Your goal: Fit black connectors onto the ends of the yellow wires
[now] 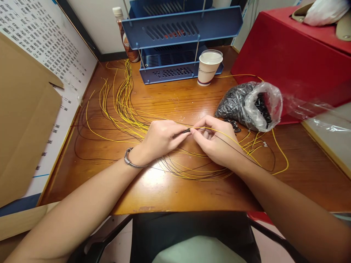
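Note:
Between thumb and fingers, my left hand [161, 137] pinches a small black piece [187, 130], probably plastic, too small to name surely. My right hand [215, 138] meets it tip to tip, pinching a yellow wire [219, 130] and a dark wire at the piece's right end. Both wires trail back over my right wrist. Under and around my hands lies a bundle of yellow and dark wires [123, 95], fanned out to the left. Just beyond my right hand sits a clear plastic bag [249, 104] of small black parts, with a few loose black parts [233, 125] beside it.
A blue tray rack [170, 75] stands at the back, with a paper cup [210, 67] before it and a brown bottle [127, 40] at its left. A red box [290, 65] fills the right rear. Cardboard [27, 120] leans at the left.

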`<state>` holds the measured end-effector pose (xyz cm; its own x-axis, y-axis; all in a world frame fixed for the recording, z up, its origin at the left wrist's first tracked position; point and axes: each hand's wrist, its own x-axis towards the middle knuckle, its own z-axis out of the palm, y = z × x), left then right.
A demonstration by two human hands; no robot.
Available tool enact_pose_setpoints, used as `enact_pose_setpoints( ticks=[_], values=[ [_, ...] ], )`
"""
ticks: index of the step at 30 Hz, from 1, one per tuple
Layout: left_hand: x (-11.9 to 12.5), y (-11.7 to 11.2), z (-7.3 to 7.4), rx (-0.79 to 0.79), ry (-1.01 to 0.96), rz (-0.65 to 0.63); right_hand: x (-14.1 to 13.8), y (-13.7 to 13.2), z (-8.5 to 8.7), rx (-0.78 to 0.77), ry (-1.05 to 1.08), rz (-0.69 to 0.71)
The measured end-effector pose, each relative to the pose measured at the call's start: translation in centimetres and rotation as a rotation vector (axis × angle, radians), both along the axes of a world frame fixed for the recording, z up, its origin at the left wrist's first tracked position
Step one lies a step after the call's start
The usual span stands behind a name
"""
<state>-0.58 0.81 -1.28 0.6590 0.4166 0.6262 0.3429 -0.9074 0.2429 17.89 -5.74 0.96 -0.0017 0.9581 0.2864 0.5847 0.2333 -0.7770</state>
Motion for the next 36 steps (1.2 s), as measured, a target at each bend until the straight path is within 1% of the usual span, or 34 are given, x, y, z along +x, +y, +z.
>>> enact_pose_setpoints(
  ticks=[31,36],
  values=[
    [-0.04,-0.05,0.04,-0.002,0.018,0.003,-0.01,0.08,0.1,-0.028,0.002,0.009],
    [-0.06,0.0,0.04,-0.008,0.023,0.003,0.05,0.13,0.17,-0.036,-0.016,-0.01]
  ],
)
